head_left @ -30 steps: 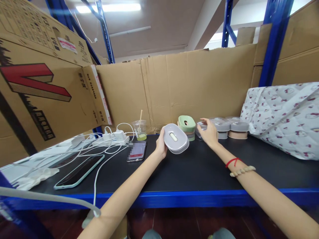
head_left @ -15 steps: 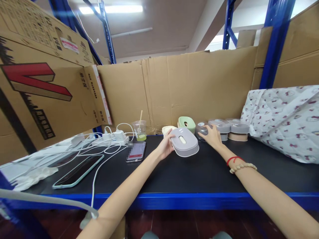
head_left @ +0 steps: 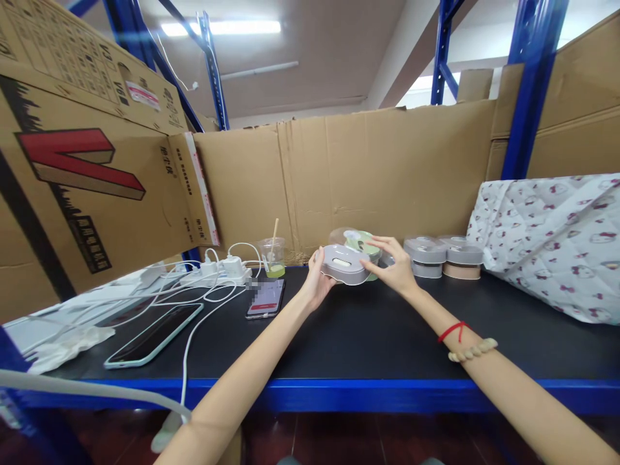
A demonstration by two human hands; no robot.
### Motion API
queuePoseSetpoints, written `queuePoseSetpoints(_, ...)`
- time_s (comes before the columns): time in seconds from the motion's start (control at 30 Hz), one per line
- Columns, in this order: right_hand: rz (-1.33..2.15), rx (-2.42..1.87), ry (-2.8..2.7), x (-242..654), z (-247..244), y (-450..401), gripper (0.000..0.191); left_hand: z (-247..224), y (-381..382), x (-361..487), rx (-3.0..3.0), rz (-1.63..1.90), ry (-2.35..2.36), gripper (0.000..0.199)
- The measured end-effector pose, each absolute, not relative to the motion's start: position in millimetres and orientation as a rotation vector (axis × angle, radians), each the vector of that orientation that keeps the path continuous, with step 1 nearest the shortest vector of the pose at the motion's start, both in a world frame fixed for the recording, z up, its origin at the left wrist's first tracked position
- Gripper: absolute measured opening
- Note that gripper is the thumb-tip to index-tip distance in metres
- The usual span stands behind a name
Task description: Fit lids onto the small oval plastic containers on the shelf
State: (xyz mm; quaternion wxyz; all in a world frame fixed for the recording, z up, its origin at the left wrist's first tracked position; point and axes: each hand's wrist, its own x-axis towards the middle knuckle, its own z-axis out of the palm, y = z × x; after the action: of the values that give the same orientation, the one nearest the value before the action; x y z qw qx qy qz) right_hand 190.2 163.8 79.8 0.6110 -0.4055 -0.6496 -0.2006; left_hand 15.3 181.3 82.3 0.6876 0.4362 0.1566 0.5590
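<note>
Brown cardboard sheeting [head_left: 411,155] in the head view closes off the back of the shelf across the middle of the frame, below a pale ceiling [head_left: 314,39] with a lit tube lamp [head_left: 247,28] at upper left. Blue metal posts [head_left: 535,97] rise at upper left and upper right. A printed cardboard box [head_left: 165,213] with a red V fills the left side. Black and matte, the worktop [head_left: 378,342] runs across the frame to a blue front rail [head_left: 387,395]; dark red floor tiles [head_left: 349,433] show at the bottom.

At left on the worktop lie white cables [head_left: 213,294] and two phones [head_left: 154,336], with a clear cup [head_left: 274,258] of green liquid behind them. Two grey-topped containers [head_left: 425,248] stand right of centre, near a white printed quilted bag [head_left: 547,239] at the right edge.

Just right of the frame's centre, above the worktop, the left hand [head_left: 318,282] is closed on a slotted grey-lilac box [head_left: 331,256], tilted toward the camera. The right hand [head_left: 398,268] pinches a clear cover [head_left: 338,237] tilted behind it, in front of a green container [head_left: 355,241].
</note>
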Motion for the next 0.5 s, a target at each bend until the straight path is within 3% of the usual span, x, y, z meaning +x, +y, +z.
queuePoseSetpoints(0.33,-0.214,-0.872,-1.684,169,75,157,0.046,81,183,14,0.940,1.340,0.369,0.042)
queuePoseSetpoints(0.5,0.238,-0.956,-1.447,159,75,158,0.060,80,182,14,0.962,1.413,0.384,0.042)
